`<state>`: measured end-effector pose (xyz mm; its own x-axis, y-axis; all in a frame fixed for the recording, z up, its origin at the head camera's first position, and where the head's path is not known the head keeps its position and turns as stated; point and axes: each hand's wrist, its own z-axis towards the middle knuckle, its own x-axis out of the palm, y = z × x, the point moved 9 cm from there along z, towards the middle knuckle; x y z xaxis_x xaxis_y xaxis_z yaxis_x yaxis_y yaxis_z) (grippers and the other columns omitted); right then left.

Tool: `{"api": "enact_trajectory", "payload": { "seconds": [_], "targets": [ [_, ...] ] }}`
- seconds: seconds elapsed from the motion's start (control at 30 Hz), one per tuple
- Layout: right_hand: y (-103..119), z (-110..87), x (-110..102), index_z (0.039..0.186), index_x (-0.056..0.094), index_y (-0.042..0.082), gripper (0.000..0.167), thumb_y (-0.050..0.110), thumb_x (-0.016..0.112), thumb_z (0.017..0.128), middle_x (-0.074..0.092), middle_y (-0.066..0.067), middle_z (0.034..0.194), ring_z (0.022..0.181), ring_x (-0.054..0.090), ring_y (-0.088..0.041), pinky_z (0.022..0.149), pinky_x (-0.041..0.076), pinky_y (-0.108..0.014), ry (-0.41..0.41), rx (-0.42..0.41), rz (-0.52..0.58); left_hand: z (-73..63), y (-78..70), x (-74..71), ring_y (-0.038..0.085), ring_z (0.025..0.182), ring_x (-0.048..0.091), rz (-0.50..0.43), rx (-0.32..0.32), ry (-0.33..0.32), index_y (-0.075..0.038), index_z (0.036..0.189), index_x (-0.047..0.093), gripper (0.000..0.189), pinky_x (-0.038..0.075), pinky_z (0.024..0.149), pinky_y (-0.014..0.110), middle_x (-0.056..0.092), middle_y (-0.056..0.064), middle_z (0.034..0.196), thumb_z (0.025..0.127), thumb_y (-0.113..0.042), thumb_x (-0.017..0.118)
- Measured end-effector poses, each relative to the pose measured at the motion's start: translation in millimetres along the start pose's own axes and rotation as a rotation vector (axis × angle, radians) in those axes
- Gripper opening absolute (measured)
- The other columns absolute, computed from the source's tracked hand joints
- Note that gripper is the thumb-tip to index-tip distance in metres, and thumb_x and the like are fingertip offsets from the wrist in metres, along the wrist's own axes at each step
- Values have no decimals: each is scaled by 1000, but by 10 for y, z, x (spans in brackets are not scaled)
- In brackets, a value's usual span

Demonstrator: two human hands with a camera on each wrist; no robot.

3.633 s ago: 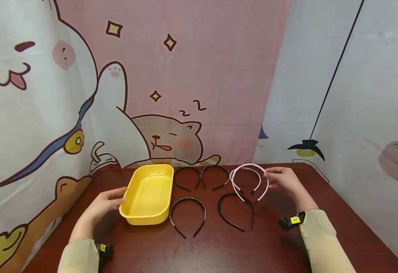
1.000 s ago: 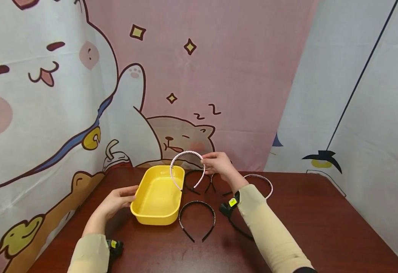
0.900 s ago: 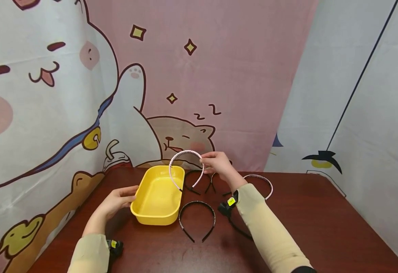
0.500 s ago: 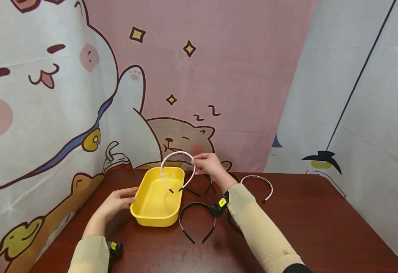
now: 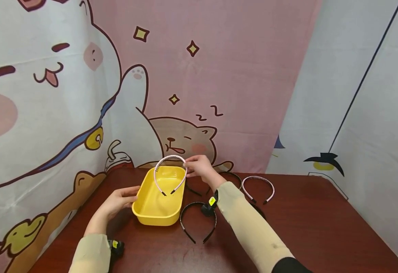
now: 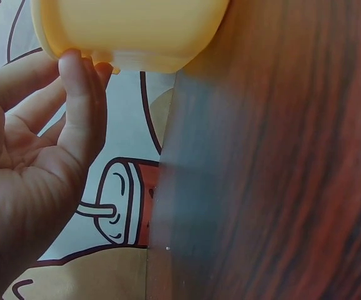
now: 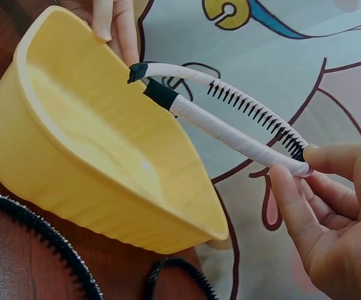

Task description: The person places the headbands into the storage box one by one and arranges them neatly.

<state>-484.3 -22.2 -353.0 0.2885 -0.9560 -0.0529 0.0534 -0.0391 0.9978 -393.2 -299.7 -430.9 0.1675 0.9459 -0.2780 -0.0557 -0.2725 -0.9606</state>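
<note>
My right hand (image 5: 200, 167) pinches a pale pink wrapped headband (image 7: 215, 124) by one side of its curve, thumb against fingers. Its black-tipped ends point down over the yellow tray (image 5: 158, 220), and black comb teeth line its inner side. In the head view the band stands upright above the tray's far half. At the tray's left side, my left hand (image 5: 117, 203) holds the rim, with the thumb on one side and fingers on the other in the left wrist view. The tray's inside shows bare yellow.
Another pink headband (image 5: 257, 177) lies to the right of my forearm. A dark sparkly headband (image 5: 192, 203) lies near the tray's front right. More black headbands (image 5: 233, 174) lie behind, partly hidden by my right arm. A patterned curtain hangs behind the table (image 5: 321, 227).
From the right side, my right hand has carried the pink headband leftward until it hangs over the tray. The other pink headband stays on the table. My left hand keeps its hold on the tray.
</note>
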Motion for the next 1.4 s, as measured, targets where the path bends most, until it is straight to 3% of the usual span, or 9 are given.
{"api": "enact_trajectory", "payload": {
  "seconds": [0.37, 0.6, 0.87, 1.4],
  "targets": [
    [-193, 67, 88, 105, 65, -10, 21, 1, 64, 87, 61, -11, 78, 59, 60, -16, 68, 58, -42, -32, 56, -36, 23, -46, 12, 34, 108, 62, -7, 25, 21, 11, 142, 38, 53, 55, 83, 33, 44, 32, 140, 96, -6, 58],
    [-304, 98, 153, 104, 65, -10, 19, 0, 65, 87, 60, -10, 76, 58, 59, -15, 61, 58, -34, -47, 64, -27, 30, -60, 8, 40, 110, 59, -7, 34, 13, 12, 142, 38, 52, 54, 85, 38, 45, 33, 139, 96, -3, 56],
    [-440, 106, 275, 99, 63, -11, 18, -1, 67, 85, 58, -10, 72, 57, 58, -15, 56, 57, -31, -62, 94, -76, 22, 50, 3, 34, 108, 62, -17, -12, -5, 9, 142, 41, 52, 54, 85, 36, 47, 28, 139, 95, -6, 59],
    [-412, 55, 416, 91, 68, -11, 12, -3, 70, 83, 63, -14, 75, 59, 64, -20, 55, 57, -33, -83, 116, -228, 6, -11, 0, 34, 108, 61, -29, 17, 6, 10, 142, 40, 53, 54, 85, 36, 46, 31, 138, 95, -6, 59]
  ]
}}
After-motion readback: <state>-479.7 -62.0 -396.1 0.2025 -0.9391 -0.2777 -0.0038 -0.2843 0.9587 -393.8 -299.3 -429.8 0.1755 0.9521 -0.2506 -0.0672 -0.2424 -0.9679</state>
